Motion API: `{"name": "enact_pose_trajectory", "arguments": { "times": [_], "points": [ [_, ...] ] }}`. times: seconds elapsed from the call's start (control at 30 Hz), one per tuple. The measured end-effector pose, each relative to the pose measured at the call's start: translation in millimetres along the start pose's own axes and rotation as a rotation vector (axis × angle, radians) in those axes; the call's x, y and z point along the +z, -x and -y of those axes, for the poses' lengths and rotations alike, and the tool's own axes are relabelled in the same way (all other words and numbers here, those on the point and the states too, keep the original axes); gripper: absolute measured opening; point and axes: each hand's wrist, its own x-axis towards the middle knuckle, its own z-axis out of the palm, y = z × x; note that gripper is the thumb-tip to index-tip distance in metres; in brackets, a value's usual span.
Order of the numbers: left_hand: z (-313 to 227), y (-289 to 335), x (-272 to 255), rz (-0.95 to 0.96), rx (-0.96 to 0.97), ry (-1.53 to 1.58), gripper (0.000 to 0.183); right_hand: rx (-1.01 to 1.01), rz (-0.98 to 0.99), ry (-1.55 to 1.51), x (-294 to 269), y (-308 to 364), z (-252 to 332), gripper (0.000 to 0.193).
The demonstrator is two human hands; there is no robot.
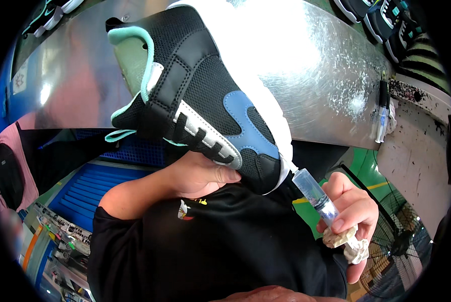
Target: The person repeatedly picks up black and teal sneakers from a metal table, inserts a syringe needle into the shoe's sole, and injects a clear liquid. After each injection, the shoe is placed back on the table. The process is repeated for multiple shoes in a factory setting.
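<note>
A black mesh sneaker (205, 85) with a white sole, a blue overlay and mint-green collar trim fills the upper middle, tilted on its side. My left hand (198, 176) grips it near the toe, the thumb pressed on the upper and the other fingers mostly hidden. In my right hand (354, 206) is a clear plastic syringe (313, 194) with bluish contents and whitish wrapping round its plunger end. Its thin tip meets the seam between upper and white sole at the toe.
A shiny metal worktop (331, 65) lies beyond the shoe, with white residue on it. Another syringe (382, 118) and a black pen-like tool rest at its right edge. More sneakers (381, 22) stand at the upper right. A black fan (401, 241) is at lower right; another person (21, 166) is at left.
</note>
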Motion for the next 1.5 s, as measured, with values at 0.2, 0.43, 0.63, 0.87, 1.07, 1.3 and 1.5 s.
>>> {"name": "enact_pose_trajectory", "arguments": {
  "times": [0.2, 0.43, 0.63, 0.87, 1.07, 1.3, 1.5],
  "points": [
    [-15, 37, 15, -0.211, 0.086, 0.051, 0.048, -0.343, -0.390, 0.156, -42, 7, -29, 0.090],
    [-88, 46, 19, -0.470, 0.425, -0.563, 0.073, -0.229, -0.630, 0.423, -71, -12, -78, 0.084],
    [-191, -103, 50, -0.275, 0.437, -0.876, 0.049, -0.268, -0.587, 0.602, -87, -11, -74, 0.076],
    [-216, -261, 69, -0.452, 0.295, -1.206, 0.035, -0.242, -0.564, 0.773, -87, -14, -65, 0.073],
    [-234, -180, 54, -0.562, 0.620, -1.485, 0.032, -0.284, -0.544, 0.686, -87, -11, -77, 0.075],
    [-301, -62, -59, -0.884, 1.324, -1.515, 0.071, -0.300, -0.515, 0.670, -79, -16, -84, 0.076],
    [-325, -116, -28, -0.974, 1.258, -1.604, 0.093, -0.238, -0.570, 0.642, -72, -15, -82, 0.076]
  ]
}}
